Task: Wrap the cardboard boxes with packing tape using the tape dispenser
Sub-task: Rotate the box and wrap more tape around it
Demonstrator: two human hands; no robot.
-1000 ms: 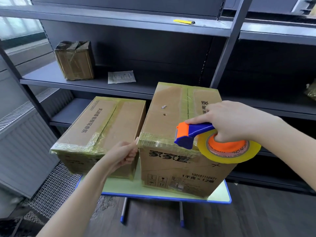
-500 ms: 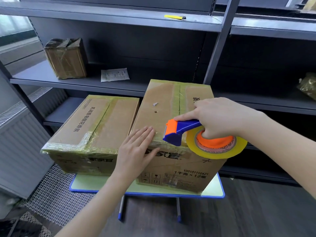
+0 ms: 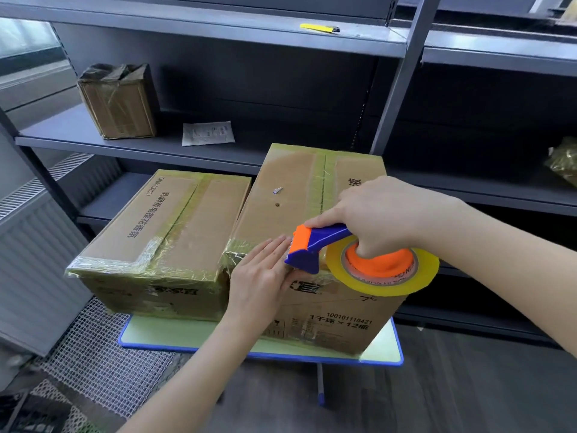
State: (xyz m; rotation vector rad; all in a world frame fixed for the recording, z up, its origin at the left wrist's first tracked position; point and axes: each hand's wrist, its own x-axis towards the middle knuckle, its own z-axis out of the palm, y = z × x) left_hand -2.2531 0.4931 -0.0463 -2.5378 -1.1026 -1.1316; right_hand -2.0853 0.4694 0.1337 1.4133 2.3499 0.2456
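Note:
Two taped cardboard boxes stand side by side on a small green table (image 3: 175,334): a lower left box (image 3: 175,220) and a taller right box (image 3: 299,189). My right hand (image 3: 384,210) grips the blue-and-orange tape dispenser (image 3: 315,248) with its yellowish tape roll (image 3: 384,276), held at the right box's front top edge. My left hand (image 3: 262,276) lies flat with straight fingers on that box's front top corner, fingertips right at the dispenser's blade.
Dark metal shelving (image 3: 199,35) stands behind the table. On it sit a small wrapped box (image 3: 120,101), a paper slip (image 3: 207,132) and a yellow utility knife (image 3: 318,27). A radiator (image 3: 34,245) and white mesh mat (image 3: 103,364) are at the left.
My left hand left the gap between the boxes, went onto the right box's top front edge and slid right to the dispenser's blade. The dispenser stayed at the front edge.

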